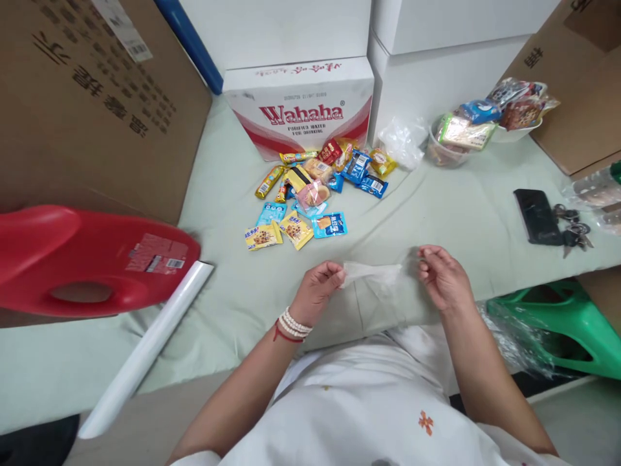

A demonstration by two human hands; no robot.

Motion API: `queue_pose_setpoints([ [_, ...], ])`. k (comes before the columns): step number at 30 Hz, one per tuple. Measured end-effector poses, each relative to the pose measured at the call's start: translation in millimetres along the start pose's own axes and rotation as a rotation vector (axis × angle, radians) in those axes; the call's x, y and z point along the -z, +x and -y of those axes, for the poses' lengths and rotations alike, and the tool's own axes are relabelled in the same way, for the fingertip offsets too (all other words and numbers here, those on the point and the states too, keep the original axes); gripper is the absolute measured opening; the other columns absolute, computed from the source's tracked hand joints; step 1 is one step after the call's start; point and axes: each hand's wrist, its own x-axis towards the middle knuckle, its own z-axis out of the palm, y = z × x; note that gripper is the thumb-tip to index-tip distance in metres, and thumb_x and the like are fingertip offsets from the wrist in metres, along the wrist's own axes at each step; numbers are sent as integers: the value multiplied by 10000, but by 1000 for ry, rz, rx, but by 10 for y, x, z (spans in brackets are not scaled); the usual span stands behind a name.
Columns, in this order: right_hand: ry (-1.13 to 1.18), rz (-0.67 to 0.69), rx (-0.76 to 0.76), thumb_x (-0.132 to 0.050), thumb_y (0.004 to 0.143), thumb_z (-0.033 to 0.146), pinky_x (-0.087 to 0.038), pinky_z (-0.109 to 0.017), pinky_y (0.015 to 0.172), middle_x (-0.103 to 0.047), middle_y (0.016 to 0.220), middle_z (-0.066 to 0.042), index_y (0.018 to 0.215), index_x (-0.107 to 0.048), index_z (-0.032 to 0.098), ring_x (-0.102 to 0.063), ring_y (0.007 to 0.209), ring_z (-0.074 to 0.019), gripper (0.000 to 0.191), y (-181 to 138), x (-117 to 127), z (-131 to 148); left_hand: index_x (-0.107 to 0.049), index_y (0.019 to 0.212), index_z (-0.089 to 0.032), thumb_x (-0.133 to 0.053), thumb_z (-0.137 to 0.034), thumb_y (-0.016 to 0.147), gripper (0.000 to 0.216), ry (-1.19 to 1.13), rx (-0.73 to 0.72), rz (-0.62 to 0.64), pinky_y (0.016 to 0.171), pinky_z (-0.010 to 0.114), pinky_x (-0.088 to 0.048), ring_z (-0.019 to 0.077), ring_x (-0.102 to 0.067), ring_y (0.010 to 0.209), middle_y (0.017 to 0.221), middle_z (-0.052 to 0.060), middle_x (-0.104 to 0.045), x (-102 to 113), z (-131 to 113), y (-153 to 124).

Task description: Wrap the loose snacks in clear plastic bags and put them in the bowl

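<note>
My left hand [321, 291] is closed in a pinch on one end of a thin, see-through plastic bag [372, 273], stretched sideways above the table's front edge. Beyond the bag's far end is my right hand [445, 278], its fingers loosely bent and slightly apart, with nothing visible in them. In front of both hands lies a pile of small packaged snacks. Nearest are a yellow cookie packet [296, 230], another yellow packet [263, 237] and a light-blue packet [330, 224]. Behind them are a pink-wrapped snack [313, 194] and dark-blue packets [356, 166].
A white-and-red Wahaha carton [301, 120] stands behind the snacks. Crumpled clear plastic [403, 141] and a snack-filled tub [449, 152] are at back right. A phone [537, 217] and keys [575, 230] lie right. Left are a red plastic stool [101, 259] and white roll [145, 349].
</note>
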Motion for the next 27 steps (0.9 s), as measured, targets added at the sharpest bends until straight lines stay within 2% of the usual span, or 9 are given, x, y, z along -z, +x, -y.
queue_pose_setpoints([
  [2,-49,-23,20,-887,668,556,-258,-166,357,-587,653,33,783,-641,207,-391,452,-48,442,-70,-49,-9,-712,803,-175,-860,-494,748,356,40,-93,-43,680,245,-430,112,-527,691,732,-9,-617,-45,7,-41],
  [6,-254,322,-268,-702,778,763,-295,-197,361,-667,655,-64,767,-714,155,-508,470,-99,608,-291,-293,-73,-751,819,-199,-814,-378,831,190,169,-302,-43,725,276,-462,144,-585,773,809,22,-660,-127,-35,-131],
  [8,-240,431,-327,-720,773,746,-381,-201,416,-722,781,-93,825,-744,154,-598,585,-131,595,-359,-448,-121,-763,840,-215,-788,-334,861,123,263,-394,-37,739,289,-470,156,-597,790,811,30,-672,-143,-56,-174],
  [11,-97,440,-256,-863,693,594,-484,-211,554,-703,837,-33,876,-743,196,-609,697,-128,454,-361,-643,-181,-765,857,-224,-751,-312,891,95,373,-468,8,752,306,-479,170,-607,799,808,39,-684,-129,-49,-232],
  [16,-229,472,-30,-825,752,466,-465,-247,645,-621,708,19,801,-722,209,-537,655,-121,281,-287,-811,-242,-740,940,-205,-635,-457,950,273,391,-371,-68,763,316,-484,192,-607,841,895,60,-671,-74,-4,-314],
  [18,-373,500,98,-766,810,440,-460,-265,685,-648,751,6,821,-739,217,-562,705,-141,225,-279,-856,-268,-726,991,-201,-614,-510,949,331,430,-350,-151,755,311,-473,200,-603,876,957,66,-665,-69,-11,-323],
  [21,-491,525,220,-733,831,409,-471,-285,750,-697,853,-16,855,-759,233,-610,800,-170,180,-275,-906,-291,-717,867,-198,-692,-521,893,325,492,-316,-195,716,289,-437,177,-560,808,861,37,-640,-72,-38,-293],
  [24,-489,531,163,-746,819,447,-465,-282,716,-693,836,-17,892,-757,236,-602,766,-171,224,-255,-884,-268,-666,764,-192,-725,-545,858,370,262,-173,-211,683,267,-425,135,-509,699,727,-8,-588,-37,-59,-232],
  [27,-485,490,73,-765,808,505,-412,-258,631,-635,733,4,896,-744,218,-527,663,-143,300,-233,-750,-222,-609,772,-193,-805,-535,763,394,-124,-30,-245,710,265,-485,136,-587,775,853,14,-672,64,-70,-198],
])
